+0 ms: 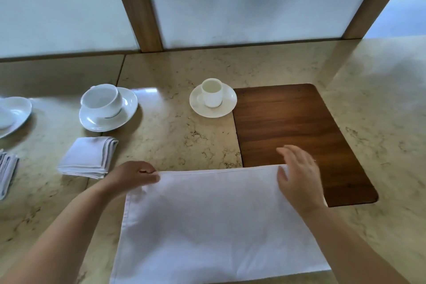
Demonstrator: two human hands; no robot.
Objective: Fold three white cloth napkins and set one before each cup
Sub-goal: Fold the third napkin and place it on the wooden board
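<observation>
A large white napkin (pixel 207 221) lies spread flat on the marble counter in front of me. My left hand (pixel 133 175) pinches its far left corner. My right hand (pixel 297 175) is at the far right corner, thumb on the cloth and fingers spread loosely above the edge. A folded white napkin (pixel 88 157) lies before the wide white cup (pixel 103 99) on its saucer (pixel 129 104). A small white cup (pixel 212 92) stands on a round saucer (pixel 228 101) further right. Part of another folded napkin (pixel 7 170) shows at the left edge.
A dark wooden board (pixel 292 127) lies on the counter right of the small cup, partly under the napkin's corner. Another white saucer (pixel 13 113) sits at the far left edge. Frosted panels with wooden posts (pixel 136 7) close off the back of the counter (pixel 175 140).
</observation>
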